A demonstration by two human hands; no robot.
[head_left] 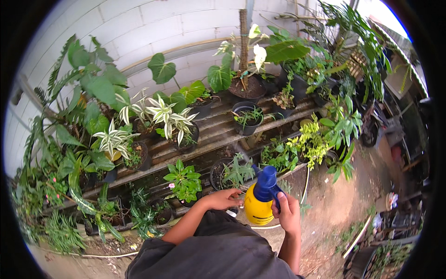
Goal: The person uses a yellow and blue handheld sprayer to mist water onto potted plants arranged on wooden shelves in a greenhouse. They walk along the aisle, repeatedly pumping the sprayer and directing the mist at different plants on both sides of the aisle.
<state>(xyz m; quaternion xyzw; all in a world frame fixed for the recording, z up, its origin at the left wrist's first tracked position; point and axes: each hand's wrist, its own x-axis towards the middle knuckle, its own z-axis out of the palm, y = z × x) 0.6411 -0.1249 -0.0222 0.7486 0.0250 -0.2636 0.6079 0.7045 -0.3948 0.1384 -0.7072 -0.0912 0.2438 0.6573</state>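
My right hand [288,212] is wrapped around the blue handle of a pump spray bottle [260,207] with a yellow body and a blue top. Its nozzle points away from me, toward the potted plants, and a faint mist seems to hang ahead of it. To the left of the bottle is my left hand [222,199], with its fingers stretched out and apart and nothing visible in them. Just beyond it grows a grey-green leafy plant [238,172] in a black pot. A pink-flowered plant [182,179] stands to its left.
Behind, a slatted metal rack [160,156] carries several potted plants, among them white-striped leaves [171,119] and a small grassy pot [247,117]. A white block wall [134,32] rises at the back. A pale hose [305,186] runs along the dirt ground at the front.
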